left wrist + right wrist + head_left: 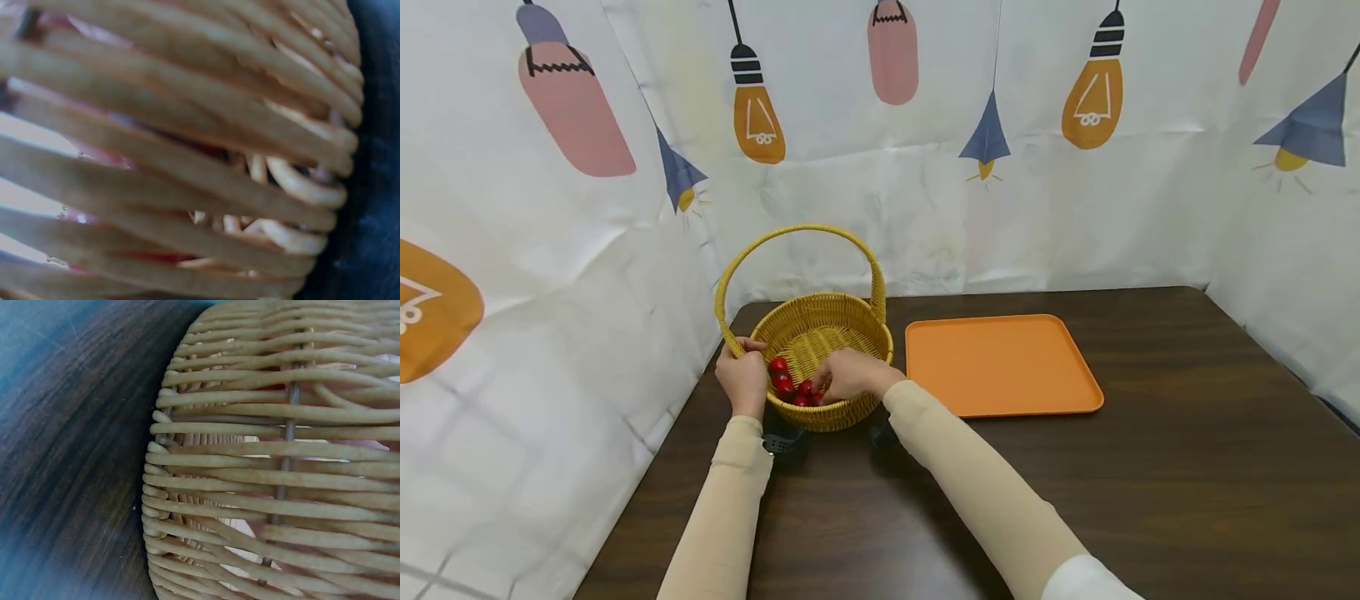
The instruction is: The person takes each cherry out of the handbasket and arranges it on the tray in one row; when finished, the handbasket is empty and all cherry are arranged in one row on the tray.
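A yellow wicker basket [842, 329] with a tall hoop handle [797, 232] stands on the dark wooden table [1150, 483] near its left edge. Several small red round fruits [786, 383] lie in its near left side. My left hand [741, 375] grips the basket's left rim where the handle starts. My right hand [848, 375] reaches over the near rim, its bent fingers [826, 385] down among the red fruits; whether they pinch one is hidden. Both wrist views are filled by the basket's woven wall [187, 162] [281, 475], with red showing through the gaps in the left wrist view.
A flat orange tray [1000, 362] lies on the table just right of the basket, with nothing on it. A white curtain printed with lamps [925, 167] closes in the back and both sides. Dark tabletop [69, 456] shows beside the basket.
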The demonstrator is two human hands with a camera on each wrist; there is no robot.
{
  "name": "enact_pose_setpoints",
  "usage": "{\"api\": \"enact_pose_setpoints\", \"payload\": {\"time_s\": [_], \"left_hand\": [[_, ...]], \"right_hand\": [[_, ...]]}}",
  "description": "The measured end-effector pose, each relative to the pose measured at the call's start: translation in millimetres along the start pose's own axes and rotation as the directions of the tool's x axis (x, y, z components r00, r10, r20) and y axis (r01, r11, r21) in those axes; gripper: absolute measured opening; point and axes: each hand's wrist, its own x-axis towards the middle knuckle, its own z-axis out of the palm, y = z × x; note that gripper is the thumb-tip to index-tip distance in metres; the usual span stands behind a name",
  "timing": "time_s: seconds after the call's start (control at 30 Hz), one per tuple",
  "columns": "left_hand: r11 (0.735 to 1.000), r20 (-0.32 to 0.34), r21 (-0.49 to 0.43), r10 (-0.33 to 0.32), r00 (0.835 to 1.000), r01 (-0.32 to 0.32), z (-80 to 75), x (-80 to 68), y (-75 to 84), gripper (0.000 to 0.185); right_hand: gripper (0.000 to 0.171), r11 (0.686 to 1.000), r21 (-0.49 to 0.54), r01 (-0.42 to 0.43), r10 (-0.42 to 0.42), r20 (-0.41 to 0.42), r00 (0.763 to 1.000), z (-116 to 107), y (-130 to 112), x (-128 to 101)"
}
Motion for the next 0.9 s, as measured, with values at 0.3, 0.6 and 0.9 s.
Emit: {"api": "enact_pose_setpoints", "payload": {"time_s": [0.3, 0.6, 0.9], "left_hand": [[1.000, -0.006, -0.016, 0.013, 1.000, -0.013, 0.4, 2.4, 1.9, 0.018], [1.000, 0.000, -0.009, 0.009, 1.000, -0.009, -1.3, 3.6, -1.3, 0.016], [1.000, -0.004, -0.018, 0.020, 1.000, -0.020, -2.5, 1.0, 0.7, 0.016]], "right_hand": [[0.024, 1.000, -0.026, 0.014, -0.011, 0.103, 0.995, -5.5, -4.6, 3.4], [0.027, 0.999, -0.031, 0.016, -0.012, 0.132, 0.991, 0.8, -2.9, 6.0], [0.028, 0.997, -0.074, 0.004, 0.007, 0.153, 0.988, 0.9, -5.6, 7.6]]}}
